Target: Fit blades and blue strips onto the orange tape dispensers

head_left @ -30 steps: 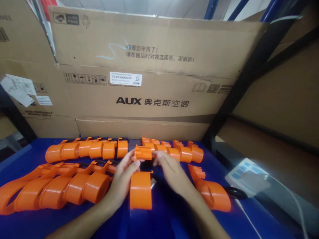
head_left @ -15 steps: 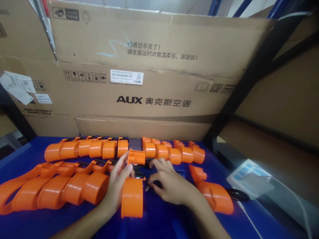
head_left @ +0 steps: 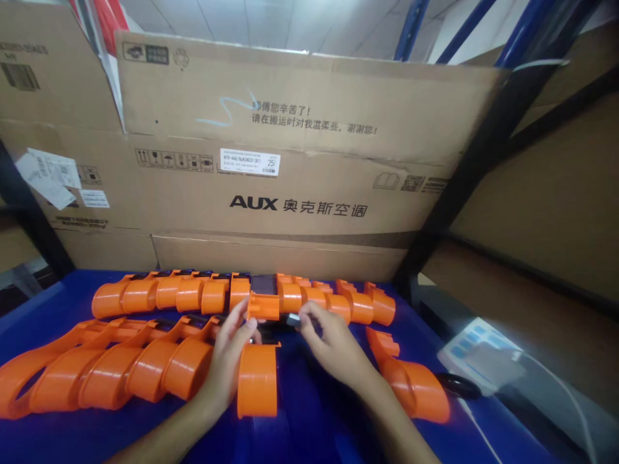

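My left hand (head_left: 231, 351) grips an orange plastic holder (head_left: 258, 381), its thumb and fingers closed around the narrow middle. A wide round cup forms the holder's near end; a ribbed block tops its far end. Just right of that block, my right hand (head_left: 325, 335) pinches a small pale rectangular piece (head_left: 293, 319) between thumb and forefinger. What this piece is I cannot make out. Dark parts lie behind the hands, partly hidden. Similar orange holders (head_left: 145, 368) stand in a slanted row left of my left hand.
Another row of orange holders (head_left: 290, 298) runs along the back of the blue surface (head_left: 309, 419), with a dark flat box (head_left: 264, 284) among them. More holders (head_left: 425, 390) lie at right, near a black oval object (head_left: 459, 385) and a white-blue box (head_left: 478, 354) with a cable. Cardboard (head_left: 300, 174) stands behind.
My right hand has risen from low over the blue surface to beside the holder's ribbed block, with the small pale piece now showing in its fingertips. My left hand keeps its grip.
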A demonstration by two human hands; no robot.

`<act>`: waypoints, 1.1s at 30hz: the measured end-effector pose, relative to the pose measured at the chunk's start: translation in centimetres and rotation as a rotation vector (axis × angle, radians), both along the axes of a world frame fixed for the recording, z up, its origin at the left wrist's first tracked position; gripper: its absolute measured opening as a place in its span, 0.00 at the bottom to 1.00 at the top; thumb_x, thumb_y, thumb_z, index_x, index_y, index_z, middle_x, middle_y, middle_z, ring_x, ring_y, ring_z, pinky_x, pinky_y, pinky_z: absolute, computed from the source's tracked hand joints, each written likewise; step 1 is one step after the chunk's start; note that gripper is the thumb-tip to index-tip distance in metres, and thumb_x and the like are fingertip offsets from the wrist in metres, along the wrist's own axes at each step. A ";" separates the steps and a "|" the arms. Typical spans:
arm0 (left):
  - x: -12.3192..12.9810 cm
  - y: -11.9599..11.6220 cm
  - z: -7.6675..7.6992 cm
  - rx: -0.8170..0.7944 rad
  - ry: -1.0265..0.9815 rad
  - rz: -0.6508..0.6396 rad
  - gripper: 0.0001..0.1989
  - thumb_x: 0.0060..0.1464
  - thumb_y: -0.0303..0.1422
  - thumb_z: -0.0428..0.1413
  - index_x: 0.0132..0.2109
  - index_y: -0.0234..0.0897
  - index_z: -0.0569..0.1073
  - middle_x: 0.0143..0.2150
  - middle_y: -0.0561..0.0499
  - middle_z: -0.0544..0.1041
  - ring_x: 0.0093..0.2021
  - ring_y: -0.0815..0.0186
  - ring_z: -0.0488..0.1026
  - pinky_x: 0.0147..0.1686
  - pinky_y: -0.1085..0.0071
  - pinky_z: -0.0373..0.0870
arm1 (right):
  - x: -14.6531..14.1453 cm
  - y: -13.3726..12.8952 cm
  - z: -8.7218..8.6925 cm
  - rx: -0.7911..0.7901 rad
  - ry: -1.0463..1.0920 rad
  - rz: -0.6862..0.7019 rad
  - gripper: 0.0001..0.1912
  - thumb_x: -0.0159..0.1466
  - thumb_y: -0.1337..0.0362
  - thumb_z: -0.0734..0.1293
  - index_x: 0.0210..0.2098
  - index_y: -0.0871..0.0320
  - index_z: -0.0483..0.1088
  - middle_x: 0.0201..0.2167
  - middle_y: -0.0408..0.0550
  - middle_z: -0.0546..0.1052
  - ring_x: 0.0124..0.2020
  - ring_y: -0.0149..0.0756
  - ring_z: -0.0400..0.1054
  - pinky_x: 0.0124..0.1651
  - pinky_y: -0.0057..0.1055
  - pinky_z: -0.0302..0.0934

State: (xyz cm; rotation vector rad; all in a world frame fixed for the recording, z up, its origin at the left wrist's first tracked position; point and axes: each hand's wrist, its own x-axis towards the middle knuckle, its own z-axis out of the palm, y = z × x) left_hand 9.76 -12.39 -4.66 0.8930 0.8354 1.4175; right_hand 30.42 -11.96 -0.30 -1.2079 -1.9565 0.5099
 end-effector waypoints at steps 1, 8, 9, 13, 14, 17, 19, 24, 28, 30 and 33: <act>0.1 0.0 0.0 0.003 -0.002 -0.001 0.34 0.53 0.47 0.65 0.64 0.41 0.70 0.28 0.55 0.73 0.27 0.68 0.67 0.31 0.74 0.64 | -0.1 0.1 -0.1 -0.051 0.129 -0.008 0.13 0.74 0.58 0.58 0.34 0.55 0.66 0.27 0.43 0.72 0.28 0.36 0.67 0.35 0.33 0.63; 0.2 0.4 -0.6 0.039 -0.023 -0.016 0.35 0.53 0.45 0.65 0.65 0.40 0.69 0.30 0.54 0.74 0.27 0.68 0.69 0.29 0.73 0.63 | -0.9 0.8 -0.8 -0.241 0.613 0.049 0.17 0.67 0.47 0.68 0.36 0.55 0.70 0.24 0.40 0.73 0.21 0.29 0.64 0.23 0.25 0.59; 0.2 0.4 -0.6 0.042 -0.019 -0.022 0.35 0.53 0.45 0.65 0.65 0.40 0.69 0.30 0.54 0.74 0.27 0.68 0.69 0.29 0.73 0.63 | -0.9 1.0 -0.8 -0.249 0.632 0.044 0.18 0.66 0.46 0.69 0.36 0.55 0.70 0.24 0.41 0.74 0.20 0.28 0.64 0.22 0.25 0.59; 0.0 0.4 -0.4 0.047 0.000 -0.020 0.34 0.54 0.45 0.64 0.64 0.39 0.69 0.30 0.54 0.75 0.26 0.68 0.70 0.29 0.72 0.63 | -1.1 1.2 -1.0 -0.275 0.688 0.006 0.18 0.64 0.46 0.71 0.36 0.56 0.71 0.22 0.40 0.73 0.18 0.27 0.62 0.20 0.23 0.57; 0.0 0.3 -0.3 0.047 0.007 -0.016 0.34 0.54 0.45 0.64 0.64 0.39 0.69 0.30 0.53 0.75 0.26 0.68 0.70 0.29 0.72 0.63 | -1.2 1.1 -1.0 -0.274 0.698 -0.002 0.18 0.64 0.46 0.71 0.36 0.56 0.71 0.22 0.40 0.73 0.19 0.27 0.62 0.20 0.23 0.57; 0.0 0.2 -0.3 0.054 0.024 -0.008 0.33 0.55 0.46 0.63 0.64 0.38 0.68 0.30 0.53 0.75 0.26 0.68 0.70 0.28 0.73 0.63 | -1.2 1.0 -1.0 -0.268 0.711 -0.019 0.17 0.65 0.47 0.71 0.36 0.56 0.72 0.23 0.40 0.73 0.20 0.27 0.63 0.21 0.23 0.57; 0.1 0.2 -0.4 0.061 0.016 -0.014 0.33 0.56 0.46 0.63 0.65 0.38 0.68 0.29 0.54 0.74 0.26 0.68 0.69 0.28 0.73 0.62 | -1.2 0.9 -1.1 -0.279 0.703 -0.004 0.17 0.65 0.48 0.71 0.36 0.56 0.72 0.24 0.41 0.74 0.21 0.27 0.63 0.22 0.23 0.58; 0.2 0.2 -0.5 0.093 -0.009 -0.025 0.33 0.56 0.44 0.64 0.65 0.38 0.67 0.28 0.56 0.72 0.26 0.70 0.68 0.29 0.74 0.63 | -1.5 0.8 -1.5 -0.279 0.693 0.030 0.18 0.65 0.47 0.70 0.36 0.56 0.73 0.24 0.41 0.74 0.21 0.28 0.64 0.23 0.24 0.59; 0.0 0.2 -0.2 0.103 0.021 -0.014 0.32 0.57 0.44 0.62 0.65 0.38 0.67 0.29 0.55 0.73 0.26 0.69 0.69 0.29 0.74 0.64 | -1.3 0.8 -1.1 -0.238 0.713 -0.001 0.17 0.65 0.47 0.70 0.37 0.55 0.73 0.24 0.41 0.74 0.21 0.28 0.64 0.23 0.24 0.58; -0.2 0.3 -0.1 0.108 0.046 0.000 0.31 0.57 0.44 0.62 0.64 0.38 0.68 0.30 0.54 0.74 0.26 0.69 0.69 0.28 0.73 0.63 | -1.3 0.8 -1.0 -0.236 0.699 -0.002 0.17 0.65 0.47 0.70 0.37 0.55 0.73 0.24 0.41 0.74 0.21 0.28 0.64 0.23 0.25 0.58; -0.2 0.4 -0.1 0.100 0.051 -0.002 0.32 0.57 0.44 0.63 0.64 0.37 0.67 0.30 0.54 0.74 0.25 0.70 0.68 0.28 0.73 0.63 | -1.4 0.8 -1.0 -0.247 0.676 0.011 0.18 0.66 0.47 0.69 0.37 0.56 0.72 0.24 0.41 0.74 0.21 0.28 0.64 0.23 0.25 0.57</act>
